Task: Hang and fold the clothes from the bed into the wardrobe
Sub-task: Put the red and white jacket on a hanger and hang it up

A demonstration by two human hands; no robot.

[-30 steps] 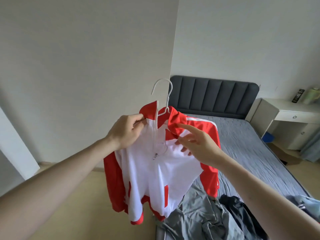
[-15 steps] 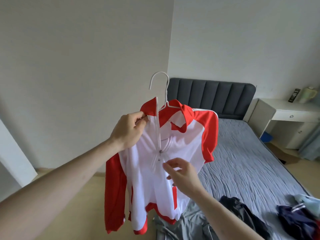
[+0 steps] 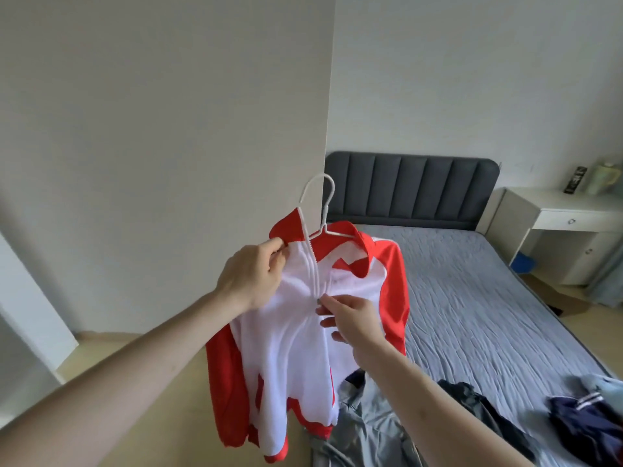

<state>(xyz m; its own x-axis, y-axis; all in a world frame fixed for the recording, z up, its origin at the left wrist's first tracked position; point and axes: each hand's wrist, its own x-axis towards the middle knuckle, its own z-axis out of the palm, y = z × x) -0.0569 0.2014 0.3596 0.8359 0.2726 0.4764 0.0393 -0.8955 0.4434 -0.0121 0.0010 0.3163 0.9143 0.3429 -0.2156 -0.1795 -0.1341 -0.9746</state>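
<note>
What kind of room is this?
Most likely a bedroom. There is a bed with a dark padded headboard, a white bedside table next to it, and clothes lying on the bed.

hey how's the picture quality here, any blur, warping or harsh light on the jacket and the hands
Head view: soft, even daylight, no glare; the jacket casts no hard shadow. Wide-angle bend curves the wall edge. Left hand and right hand are slightly soft; the clothes heap on the bed smears toward the bottom edge.
</note>
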